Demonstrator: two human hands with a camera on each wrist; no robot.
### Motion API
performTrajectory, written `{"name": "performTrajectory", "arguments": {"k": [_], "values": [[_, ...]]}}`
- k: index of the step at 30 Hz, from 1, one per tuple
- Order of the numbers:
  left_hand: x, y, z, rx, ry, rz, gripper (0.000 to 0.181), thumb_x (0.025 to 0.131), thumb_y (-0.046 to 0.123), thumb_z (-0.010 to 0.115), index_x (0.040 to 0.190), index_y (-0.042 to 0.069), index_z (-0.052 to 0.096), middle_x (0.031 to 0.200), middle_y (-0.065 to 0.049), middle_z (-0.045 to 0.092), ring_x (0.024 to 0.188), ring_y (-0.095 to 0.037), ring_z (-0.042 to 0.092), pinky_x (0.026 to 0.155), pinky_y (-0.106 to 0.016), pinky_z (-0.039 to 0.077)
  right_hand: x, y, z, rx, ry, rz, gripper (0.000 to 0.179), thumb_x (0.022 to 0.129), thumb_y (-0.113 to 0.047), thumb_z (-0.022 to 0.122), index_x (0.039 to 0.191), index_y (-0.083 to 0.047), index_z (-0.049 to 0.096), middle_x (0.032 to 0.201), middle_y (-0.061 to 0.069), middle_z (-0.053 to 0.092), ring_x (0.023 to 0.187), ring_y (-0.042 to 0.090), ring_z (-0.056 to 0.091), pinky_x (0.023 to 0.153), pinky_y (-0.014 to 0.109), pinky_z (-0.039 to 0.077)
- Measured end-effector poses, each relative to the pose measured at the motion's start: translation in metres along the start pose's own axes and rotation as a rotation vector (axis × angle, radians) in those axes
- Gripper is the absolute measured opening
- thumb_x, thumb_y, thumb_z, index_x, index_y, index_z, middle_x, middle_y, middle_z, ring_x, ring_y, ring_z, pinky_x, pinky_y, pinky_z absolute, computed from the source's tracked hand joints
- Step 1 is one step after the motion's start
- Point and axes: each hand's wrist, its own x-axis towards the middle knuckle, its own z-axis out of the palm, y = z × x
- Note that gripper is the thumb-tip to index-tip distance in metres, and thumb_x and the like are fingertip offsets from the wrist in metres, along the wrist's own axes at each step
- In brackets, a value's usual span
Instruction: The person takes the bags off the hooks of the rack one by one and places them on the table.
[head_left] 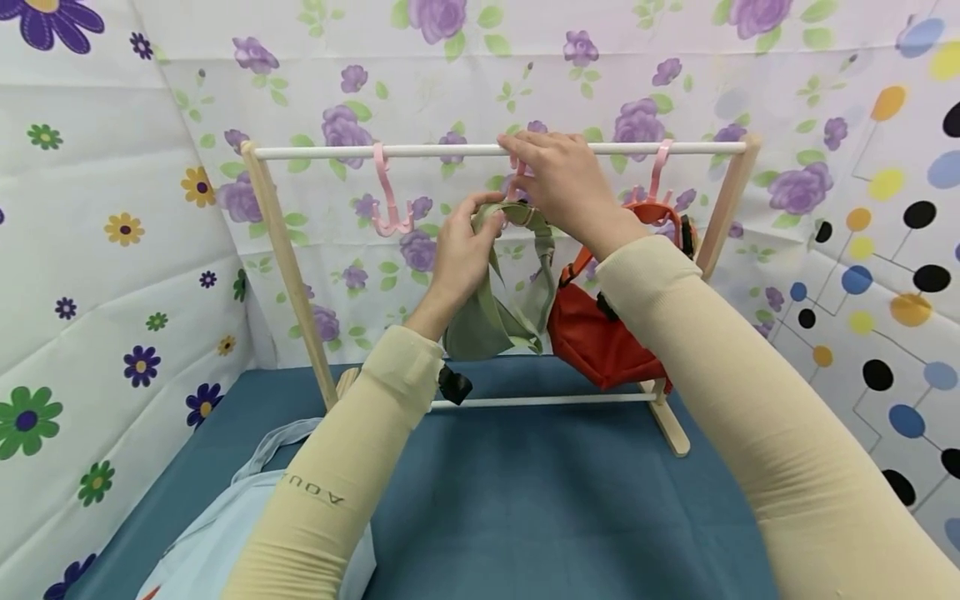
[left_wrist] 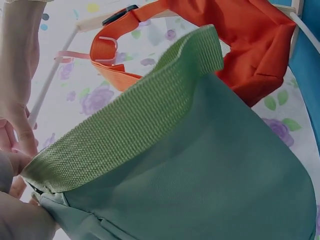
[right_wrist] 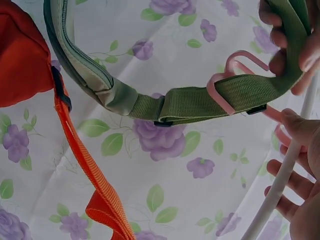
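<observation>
A green waist bag (head_left: pixel 474 332) hangs by its webbing strap (right_wrist: pixel 190 102) at the middle of the rack. My left hand (head_left: pixel 467 250) grips the strap between thumb and fingers, close to the prongs of the middle pink hook (right_wrist: pixel 220 94). In the right wrist view the strap passes through those prongs. Up at the white rod (head_left: pixel 315 152), my right hand (head_left: pixel 558 179) holds the hook's stem, with its thumb on the pink plastic and fingers beyond the rod. Most of that stem is hidden by the hand in the head view.
On the right, a red waist bag (head_left: pixel 607 342) hangs by an orange strap from another pink hook (head_left: pixel 660 171). A bare pink hook (head_left: pixel 388 196) hangs at the left. Wooden legs (head_left: pixel 288 267) carry the rod. A light blue bag (head_left: pixel 225 529) lies on the blue table (head_left: pixel 555 508).
</observation>
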Motion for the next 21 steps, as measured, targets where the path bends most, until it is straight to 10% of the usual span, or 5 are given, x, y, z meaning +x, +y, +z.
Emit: {"name": "performTrajectory", "arguments": {"k": [11,17,21], "values": [[0.000,0.006,0.001,-0.244,-0.054,0.122,0.026,0.103,0.006,0.065,0.128,0.000,0.069,0.137,-0.010,0.066,0.118,-0.005,0.057,0.094,-0.022,0.043,0.005,-0.002,-0.002,-0.006,-0.003,-0.001,0.049,0.101,-0.015,0.072,0.149,-0.013,0.060,0.125,0.004,0.073,0.124,0.031,0.064,0.104,0.051,0.045],[-0.005,0.009,-0.002,-0.283,-0.084,0.115,0.026,0.105,0.007,0.063,0.130,0.001,0.068,0.137,-0.008,0.065,0.094,-0.024,0.065,0.069,-0.025,0.040,0.005,-0.003,-0.004,-0.012,-0.022,0.016,0.051,0.100,-0.015,0.072,0.150,-0.014,0.059,0.138,0.007,0.068,0.129,0.034,0.061,0.106,0.053,0.044],[-0.011,0.010,-0.004,-0.274,-0.080,0.127,0.026,0.105,0.008,0.063,0.129,0.001,0.069,0.137,-0.008,0.065,0.105,-0.036,0.068,0.079,-0.025,0.050,0.005,-0.003,-0.005,-0.009,-0.020,0.021,0.053,0.099,-0.019,0.074,0.150,-0.013,0.059,0.118,0.004,0.074,0.121,0.034,0.065,0.105,0.052,0.045]]}}
